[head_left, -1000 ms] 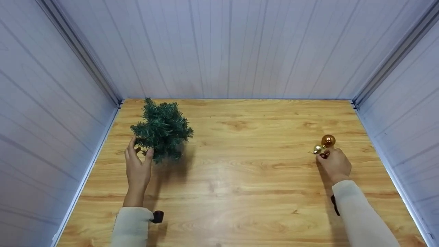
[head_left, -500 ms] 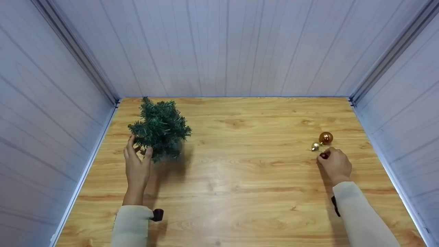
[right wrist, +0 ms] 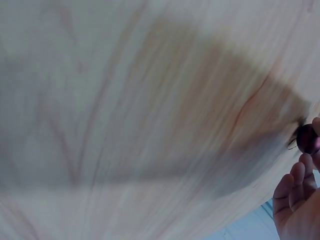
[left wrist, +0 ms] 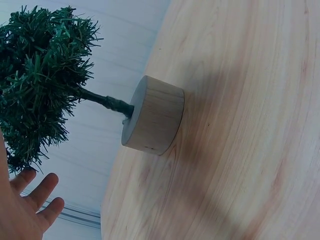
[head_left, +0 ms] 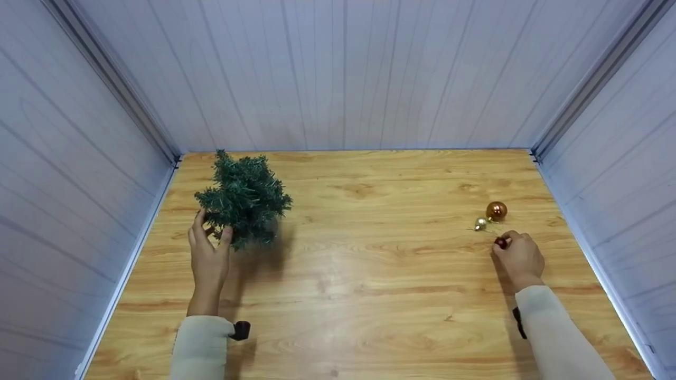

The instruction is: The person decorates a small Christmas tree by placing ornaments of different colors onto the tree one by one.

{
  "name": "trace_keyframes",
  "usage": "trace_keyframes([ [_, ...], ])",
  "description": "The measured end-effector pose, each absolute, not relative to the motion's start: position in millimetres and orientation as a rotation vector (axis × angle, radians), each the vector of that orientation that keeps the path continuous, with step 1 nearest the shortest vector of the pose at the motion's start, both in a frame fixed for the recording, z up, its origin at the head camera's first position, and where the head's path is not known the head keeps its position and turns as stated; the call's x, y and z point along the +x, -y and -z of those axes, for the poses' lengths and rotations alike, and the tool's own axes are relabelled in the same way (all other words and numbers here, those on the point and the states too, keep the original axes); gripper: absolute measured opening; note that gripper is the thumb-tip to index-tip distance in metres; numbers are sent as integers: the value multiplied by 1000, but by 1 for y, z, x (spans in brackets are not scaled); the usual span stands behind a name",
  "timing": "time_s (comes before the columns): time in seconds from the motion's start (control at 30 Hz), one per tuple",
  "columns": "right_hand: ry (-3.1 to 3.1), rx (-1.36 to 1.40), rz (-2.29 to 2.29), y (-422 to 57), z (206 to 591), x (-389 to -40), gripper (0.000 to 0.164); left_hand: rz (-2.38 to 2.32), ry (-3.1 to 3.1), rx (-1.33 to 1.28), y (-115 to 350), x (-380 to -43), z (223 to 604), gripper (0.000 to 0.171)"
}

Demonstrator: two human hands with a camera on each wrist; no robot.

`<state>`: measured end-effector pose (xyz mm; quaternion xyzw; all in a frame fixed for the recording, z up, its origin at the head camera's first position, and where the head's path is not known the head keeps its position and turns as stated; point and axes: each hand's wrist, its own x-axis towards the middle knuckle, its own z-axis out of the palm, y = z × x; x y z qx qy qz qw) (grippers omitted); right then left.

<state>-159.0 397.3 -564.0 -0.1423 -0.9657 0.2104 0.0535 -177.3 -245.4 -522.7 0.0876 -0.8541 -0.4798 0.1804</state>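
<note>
A small artificial Christmas tree (head_left: 244, 200) stands upright at the left of the table, its round wooden base (left wrist: 154, 116) visible in the left wrist view. My left hand (head_left: 208, 264) is at its near left side, thumb and fingers spread apart against the lower branches. At the right, my right hand (head_left: 520, 258) pinches a small dark red bauble (head_left: 501, 242) between thumb and fingers, at or just above the tabletop. The same bauble (right wrist: 307, 139) shows at the right wrist view's edge, with a thin loop on it. Beyond this hand lie a copper bauble (head_left: 496, 211) and a smaller gold bauble (head_left: 480, 224).
The wood-grain tabletop (head_left: 338, 295) is bounded by pale panel walls, with the back wall (head_left: 343, 79) behind and the right wall (head_left: 628, 174) beside the right hand. Dark devices (head_left: 241, 330) sit at both cuffs.
My right hand has drawn the dark red bauble slightly away from the gold and copper ones, toward me. The left hand stays at the tree. The head view has shifted a little.
</note>
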Motion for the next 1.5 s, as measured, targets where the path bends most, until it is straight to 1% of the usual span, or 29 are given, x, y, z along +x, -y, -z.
trace_keyframes([
  [0.27, 2939, -408, -658, -395, 565, -161, 40, 1349, 2414, 255, 250, -175, 522, 71],
  [0.5, 2923, -398, -681, -392, 565, -163, 35, 1344, 2420, 251, 253, -173, 519, 70],
  [0.6, 2902, -401, -694, -395, 565, -161, 33, 1351, 2407, 237, 250, -176, 519, 73],
  [0.8, 2849, -464, -796, -399, 563, -153, 44, 1455, 2348, 197, 240, -186, 517, 82],
  [0.87, 2824, -496, -865, -395, 562, -152, 45, 1515, 2332, 191, 240, -189, 515, 79],
  [1.0, 2726, -562, -1025, -384, 562, -152, 39, 1625, 2310, 205, 240, -192, 512, 71],
  [1.13, 2627, -613, -1159, -375, 562, -153, 36, 1671, 2313, 228, 242, -193, 511, 67],
  [1.4, 2508, -594, -1341, -363, 563, -151, 45, 1708, 2318, 248, 247, -192, 513, 65],
  [1.5, 2465, -588, -1363, -358, 565, -150, 44, 1715, 2322, 257, 248, -192, 513, 66],
])
